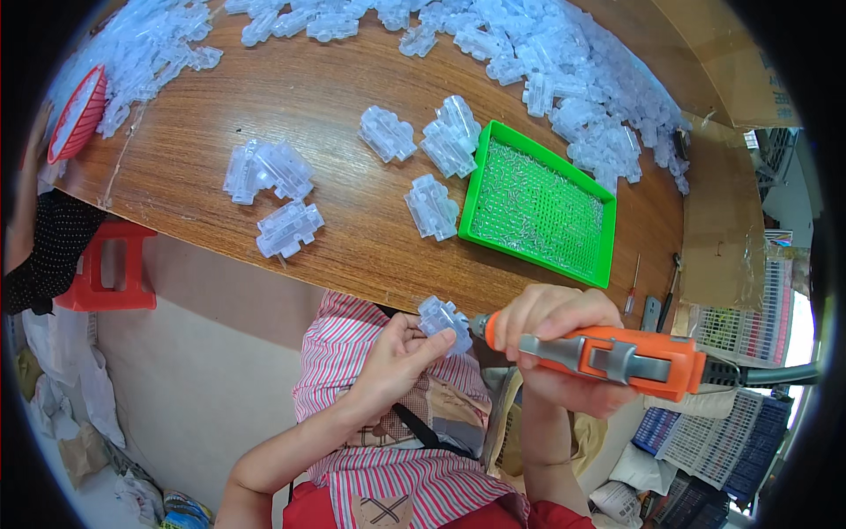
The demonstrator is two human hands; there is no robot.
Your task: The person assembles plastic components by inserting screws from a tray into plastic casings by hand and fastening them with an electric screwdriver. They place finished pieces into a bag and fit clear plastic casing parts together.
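Left fingers (431, 349); plastic part (440, 317) between

A brown wooden table (295, 101) curves across twelve o'clock, shiny where light hits it. Brown cardboard (731, 70) stands up like a wall at two. Bright white light (802, 331) shines at three. Crates full of holes (727, 441) sit at four. Pale floor (203, 370) spreads at eight, and a red stool (134, 275) stands at nine.

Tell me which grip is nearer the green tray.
Right. In the picture, the right grip, around the orange power tool, sits just below the green tray's near edge. The left grip, holding a clear plastic piece, is farther away, down and left.
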